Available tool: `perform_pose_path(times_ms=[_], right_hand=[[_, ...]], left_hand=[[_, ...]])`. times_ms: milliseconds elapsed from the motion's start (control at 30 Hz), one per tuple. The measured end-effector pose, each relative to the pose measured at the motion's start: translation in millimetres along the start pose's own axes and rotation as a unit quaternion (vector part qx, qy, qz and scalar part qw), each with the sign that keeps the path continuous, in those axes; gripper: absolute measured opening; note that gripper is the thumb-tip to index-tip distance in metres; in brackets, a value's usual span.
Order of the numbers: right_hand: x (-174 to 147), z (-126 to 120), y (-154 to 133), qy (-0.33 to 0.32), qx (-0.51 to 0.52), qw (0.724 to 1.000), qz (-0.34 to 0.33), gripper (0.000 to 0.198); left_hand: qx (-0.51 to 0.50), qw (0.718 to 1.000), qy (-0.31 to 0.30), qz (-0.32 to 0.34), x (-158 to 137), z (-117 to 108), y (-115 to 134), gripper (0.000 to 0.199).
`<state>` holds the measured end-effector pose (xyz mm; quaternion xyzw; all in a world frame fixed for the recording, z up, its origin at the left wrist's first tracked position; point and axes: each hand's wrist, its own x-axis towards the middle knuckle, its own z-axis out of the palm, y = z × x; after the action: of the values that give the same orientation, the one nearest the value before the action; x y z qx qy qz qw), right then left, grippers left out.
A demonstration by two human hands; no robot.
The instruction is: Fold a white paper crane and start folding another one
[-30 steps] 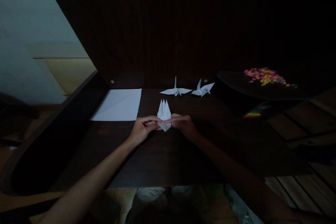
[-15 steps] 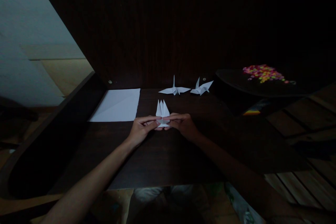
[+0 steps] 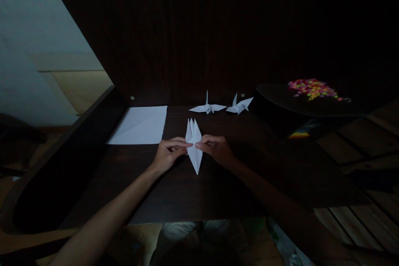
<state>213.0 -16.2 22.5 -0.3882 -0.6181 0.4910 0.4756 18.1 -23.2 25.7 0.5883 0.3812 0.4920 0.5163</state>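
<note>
head | left hand (image 3: 170,150), right hand (image 3: 218,149): fingers pinching opposite sides of folded white paper (image 3: 195,158) | held over desk (image 3: 174,199), nearer than 2 paper birds (image 3: 208,108) (image 3: 240,106) | step, judged: working the long lower flap | next move likely calls for steady edges, firm crease

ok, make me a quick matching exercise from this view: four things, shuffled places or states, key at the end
Things
1. Multicoloured pile of small pieces
2. Folded white paper
3. Flat white paper
4. Leftmost origami crane

Places and states
A. On the left part of the desk, beside the side board
B. Wings spread, near the back panel
C. On the dark curved shelf
D. Held by the left hand and right hand

Pairs: 1-C, 2-D, 3-A, 4-B
</note>
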Motion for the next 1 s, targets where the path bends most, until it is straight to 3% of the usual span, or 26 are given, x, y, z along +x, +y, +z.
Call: perform_pose_path(times_ms=[167, 333, 667, 867, 1000], right_hand=[[-0.1, 4.4, 4.0, 0.017, 0.027, 0.999, 0.000, 0.030], [-1.3, 5.0, 2.4, 0.009, 0.010, 1.000, -0.016, 0.027], [-2.7, 6.5, 5.1, 0.038, 0.000, 0.999, -0.012, 0.035], [-4.0, 8.7, 6.1, 0.038, -0.007, 0.999, -0.018, 0.033], [-3.6, 7.6, 7.2, 0.033, 0.014, 0.999, -0.008, 0.038]], left_hand=[[0.001, 1.000, -0.018, 0.023, -2.0, -0.8, -0.3, 0.017], [0.035, 0.999, 0.008, 0.023, -1.0, 4.5, -5.5, 0.010], [-0.052, 0.998, 0.022, -0.028, 0.6, 10.4, -4.9, 0.049], [-0.032, 0.999, 0.017, -0.011, -1.9, 11.1, -6.7, 0.041], [-0.032, 0.999, 0.026, -0.005, -1.8, 11.8, -7.9, 0.047]])
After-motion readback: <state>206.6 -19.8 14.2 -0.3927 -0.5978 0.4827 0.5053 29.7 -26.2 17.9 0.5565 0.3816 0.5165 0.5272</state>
